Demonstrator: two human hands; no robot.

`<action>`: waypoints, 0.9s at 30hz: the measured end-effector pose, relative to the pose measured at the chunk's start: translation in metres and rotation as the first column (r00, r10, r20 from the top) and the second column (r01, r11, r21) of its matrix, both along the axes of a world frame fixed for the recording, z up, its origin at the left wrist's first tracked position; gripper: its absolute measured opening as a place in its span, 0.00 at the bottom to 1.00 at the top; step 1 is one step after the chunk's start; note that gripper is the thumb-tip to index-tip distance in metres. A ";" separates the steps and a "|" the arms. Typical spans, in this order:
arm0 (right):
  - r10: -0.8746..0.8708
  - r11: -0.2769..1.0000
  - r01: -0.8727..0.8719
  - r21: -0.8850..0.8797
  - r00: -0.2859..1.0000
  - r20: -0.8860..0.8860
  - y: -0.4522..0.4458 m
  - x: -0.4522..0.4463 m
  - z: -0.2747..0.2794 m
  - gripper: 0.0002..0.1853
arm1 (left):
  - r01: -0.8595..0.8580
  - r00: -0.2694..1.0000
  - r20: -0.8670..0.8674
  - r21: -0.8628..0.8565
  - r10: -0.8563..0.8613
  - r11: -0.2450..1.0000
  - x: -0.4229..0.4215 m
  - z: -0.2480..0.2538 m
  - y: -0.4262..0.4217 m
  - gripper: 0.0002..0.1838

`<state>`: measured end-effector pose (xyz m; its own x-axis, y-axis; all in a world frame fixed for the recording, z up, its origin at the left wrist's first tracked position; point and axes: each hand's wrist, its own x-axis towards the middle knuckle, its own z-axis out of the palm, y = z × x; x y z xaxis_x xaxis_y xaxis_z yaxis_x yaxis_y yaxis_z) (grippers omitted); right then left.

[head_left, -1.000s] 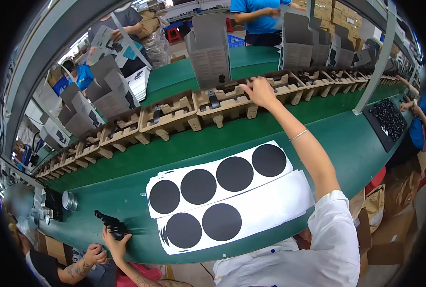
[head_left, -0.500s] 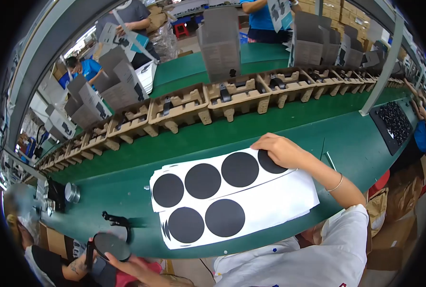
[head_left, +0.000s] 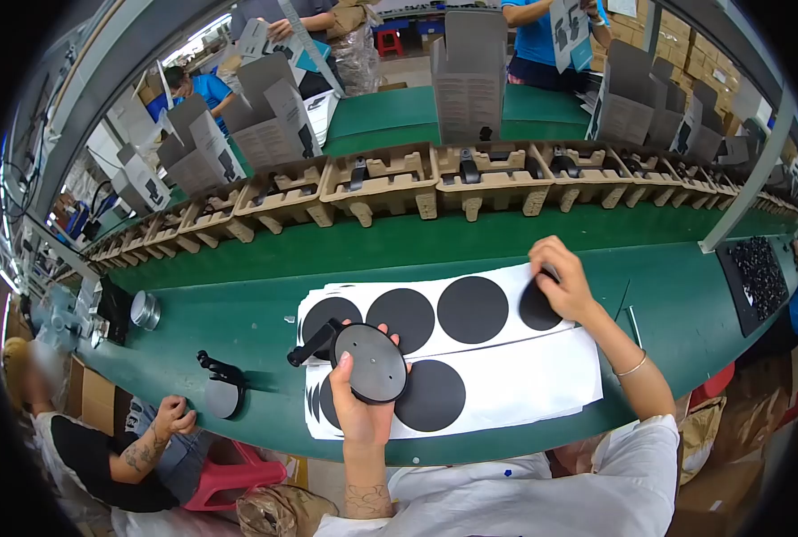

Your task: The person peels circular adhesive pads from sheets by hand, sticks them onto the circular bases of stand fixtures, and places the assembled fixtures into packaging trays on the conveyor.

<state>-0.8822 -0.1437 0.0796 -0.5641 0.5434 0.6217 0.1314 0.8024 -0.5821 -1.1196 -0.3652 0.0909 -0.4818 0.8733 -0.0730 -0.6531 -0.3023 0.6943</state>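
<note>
Bright indoor light, strong fisheye curvature, black vignetted corners.

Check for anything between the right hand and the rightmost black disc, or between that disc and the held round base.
Nothing visible: the right hand touches the disc; only flat sheets lie beneath the gap to the round base.

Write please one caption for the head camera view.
Left hand holds a round black base over white sheets; right hand at a black disc's edge.
</note>
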 end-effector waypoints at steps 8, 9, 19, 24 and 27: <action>-0.427 0.866 0.182 -0.465 0.752 -0.501 -0.025 0.102 -0.012 0.06 | 0.018 0.999 0.025 0.050 -0.020 0.999 -0.005 -0.002 -0.006 0.31; -0.540 0.812 0.272 -0.516 0.684 -0.489 -0.042 0.110 -0.007 0.05 | 0.031 0.999 0.028 0.066 -0.032 0.997 -0.006 -0.003 -0.007 0.32; -0.316 0.638 -0.375 -0.673 0.669 -0.672 -0.200 -0.023 0.016 0.13 | 0.218 0.967 0.103 0.140 -0.234 0.966 0.032 0.019 -0.043 0.37; -0.107 0.354 -0.640 -0.682 0.696 -0.710 -0.212 -0.060 0.013 0.07 | 0.244 0.959 0.101 0.177 -0.264 0.954 0.037 0.022 -0.051 0.38; -0.140 0.349 -0.631 -0.693 0.696 -0.705 -0.216 -0.065 0.007 0.06 | 0.245 0.967 0.033 0.167 -0.254 0.955 0.033 0.020 -0.052 0.39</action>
<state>-0.9474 -0.3600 0.0866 -0.5221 0.8447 0.1174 -0.6146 -0.2773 -0.7385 -1.0864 -0.4175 0.1114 -0.2462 0.9675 0.0584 -0.7566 -0.2295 0.6123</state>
